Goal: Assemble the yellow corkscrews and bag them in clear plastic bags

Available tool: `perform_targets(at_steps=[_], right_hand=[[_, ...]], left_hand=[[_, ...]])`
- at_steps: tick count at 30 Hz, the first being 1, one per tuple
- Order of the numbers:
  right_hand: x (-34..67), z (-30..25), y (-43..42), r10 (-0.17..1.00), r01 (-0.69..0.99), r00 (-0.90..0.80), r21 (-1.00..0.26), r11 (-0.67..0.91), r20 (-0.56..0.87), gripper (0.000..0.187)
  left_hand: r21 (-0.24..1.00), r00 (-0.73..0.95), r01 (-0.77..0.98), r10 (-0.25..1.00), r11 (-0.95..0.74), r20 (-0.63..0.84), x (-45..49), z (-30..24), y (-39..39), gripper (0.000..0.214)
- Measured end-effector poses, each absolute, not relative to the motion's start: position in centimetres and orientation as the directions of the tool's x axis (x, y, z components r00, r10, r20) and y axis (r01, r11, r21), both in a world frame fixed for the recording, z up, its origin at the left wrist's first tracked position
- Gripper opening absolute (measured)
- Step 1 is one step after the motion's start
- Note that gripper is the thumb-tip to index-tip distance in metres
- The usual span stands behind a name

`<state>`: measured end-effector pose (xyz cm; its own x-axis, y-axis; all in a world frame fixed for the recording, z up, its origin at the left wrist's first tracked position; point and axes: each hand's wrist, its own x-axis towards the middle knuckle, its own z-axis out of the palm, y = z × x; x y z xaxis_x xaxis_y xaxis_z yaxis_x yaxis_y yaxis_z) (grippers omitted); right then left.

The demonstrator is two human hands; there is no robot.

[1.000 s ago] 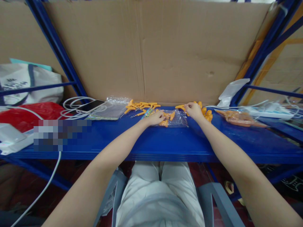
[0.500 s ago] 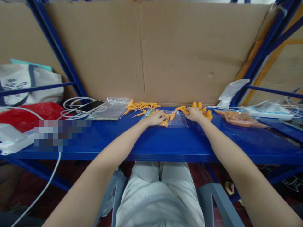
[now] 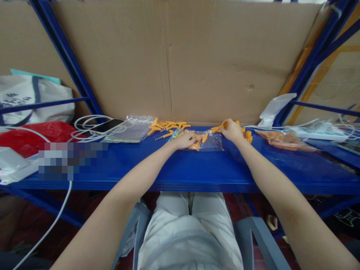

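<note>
My left hand [image 3: 186, 140] rests on the left end of a clear plastic bag [image 3: 215, 143], its fingers curled on the film. Orange pieces [image 3: 204, 138] show in and around that bag, and a colourful printed strip [image 3: 174, 134] lies beside the hand. My right hand [image 3: 233, 132] is closed on a hollow orange cap [image 3: 225, 125], its round opening tilted towards me. Just under it lies another orange piece [image 3: 215, 129]. More orange caps [image 3: 248, 136] stand right of this hand, partly hidden by it. Behind my left hand is a pile of orange-handled corkscrews [image 3: 168, 125] with metal spirals.
A bag of orange parts [image 3: 287, 140] lies to the right, near a white power strip [image 3: 323, 134]. On the left are a phone [image 3: 108, 126], a flat clear packet [image 3: 132, 131], white cables and red plastic [image 3: 45, 137]. Cardboard [image 3: 197, 63] backs the blue shelf [image 3: 180, 168].
My right hand has risen slightly and now holds an orange cap with its opening showing. My left hand stays on the bag.
</note>
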<state>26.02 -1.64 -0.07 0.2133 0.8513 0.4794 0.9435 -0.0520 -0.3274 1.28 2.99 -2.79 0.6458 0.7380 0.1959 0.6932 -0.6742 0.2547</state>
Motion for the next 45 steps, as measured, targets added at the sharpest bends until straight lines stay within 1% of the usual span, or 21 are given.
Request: perform_targets(at_steps=[2,4,6,8,11,14,16,18,20,22,24,26,28,31,34,36,38,41,43,45], right_hand=[[26.5,0.2,-1.6,0.786,0.921,0.237,-0.389,0.004,0.570,0.038],[27.0,0.5,-1.6,0.711,0.909,0.240,-0.410,0.075,0.661,0.041],[27.5,0.7,-1.6,0.653,0.897,0.231,-0.418,0.144,0.721,0.045],[27.8,1.0,-1.7,0.623,0.878,0.231,-0.436,0.197,0.747,0.047],[27.9,1.3,-1.4,0.618,0.829,0.222,-0.479,0.288,0.755,0.048],[27.9,1.5,-0.8,0.630,0.717,0.236,-0.570,0.401,0.740,0.050],[27.9,1.6,-0.3,0.640,0.606,0.278,-0.647,0.462,0.717,0.047],[27.9,1.8,-0.1,0.657,0.511,0.302,-0.699,0.501,0.691,0.042],[28.0,1.9,-0.4,0.688,0.481,0.275,-0.716,0.506,0.671,0.037],[27.9,1.9,-1.1,0.740,0.549,0.189,-0.694,0.466,0.646,0.033],[27.6,1.8,-1.9,0.812,0.692,0.055,-0.608,0.388,0.581,0.029],[27.1,1.6,-2.5,0.885,0.818,-0.069,-0.481,0.314,0.461,0.022],[26.6,1.3,-2.7,0.933,0.873,-0.155,-0.397,0.283,0.324,0.016],[26.3,0.9,-2.5,0.957,0.876,-0.240,-0.388,0.287,0.165,0.013],[26.6,0.7,-2.2,0.956,0.867,-0.282,-0.406,0.290,0.080,0.019],[27.0,0.8,-2.4,0.956,0.867,-0.290,-0.408,0.286,0.053,0.025],[27.1,1.1,-2.9,0.958,0.870,-0.288,-0.413,0.269,0.019,0.027],[26.7,1.6,-3.6,0.955,0.851,-0.297,-0.455,0.261,-0.008,0.017],[26.0,1.6,-3.7,0.939,0.806,-0.342,-0.503,0.312,0.036,0.012],[25.1,1.2,-3.4,0.909,0.739,-0.401,-0.544,0.397,0.118,0.013]], left_hand=[[0.255,0.644,0.697,0.741,-0.671,0.190,1.3,-2.8,3.0,0.027],[0.261,0.642,0.693,0.740,-0.672,0.201,1.3,-2.8,3.0,0.027],[0.271,0.640,0.685,0.736,-0.676,0.219,1.3,-2.8,3.0,0.027],[0.279,0.639,0.679,0.734,-0.679,0.231,1.4,-2.9,2.9,0.027],[0.287,0.628,0.686,0.744,-0.668,0.229,1.4,-2.9,2.8,0.027],[0.285,0.623,0.696,0.752,-0.659,0.215,1.4,-2.8,2.7,0.028],[0.277,0.628,0.697,0.750,-0.661,0.211,1.5,-2.7,2.6,0.028],[0.268,0.634,0.694,0.743,-0.669,0.214,1.5,-2.8,2.7,0.028],[0.270,0.639,0.683,0.734,-0.679,0.229,1.5,-2.8,2.8,0.028],[0.276,0.646,0.668,0.723,-0.691,0.246,1.4,-2.8,2.8,0.028],[0.266,0.652,0.657,0.709,-0.706,0.269,1.3,-2.8,2.8,0.028],[0.243,0.641,0.658,0.700,-0.713,0.316,1.1,-2.7,2.7,0.026],[0.237,0.594,0.678,0.709,-0.696,0.380,1.0,-2.6,2.8,0.023],[0.261,0.500,0.731,0.756,-0.630,0.422,0.7,-2.6,3.2,0.023],[0.280,0.448,0.779,0.810,-0.561,0.378,0.5,-2.6,3.4,0.024],[0.281,0.436,0.797,0.831,-0.534,0.345,0.5,-2.5,3.3,0.023],[0.271,0.438,0.802,0.833,-0.532,0.338,0.5,-2.5,3.2,0.026],[0.246,0.447,0.805,0.824,-0.540,0.349,0.6,-2.3,2.9,0.030],[0.220,0.446,0.815,0.822,-0.536,0.354,0.6,-2.2,2.8,0.032],[0.191,0.445,0.827,0.824,-0.528,0.352,0.6,-2.0,2.6,0.033]])
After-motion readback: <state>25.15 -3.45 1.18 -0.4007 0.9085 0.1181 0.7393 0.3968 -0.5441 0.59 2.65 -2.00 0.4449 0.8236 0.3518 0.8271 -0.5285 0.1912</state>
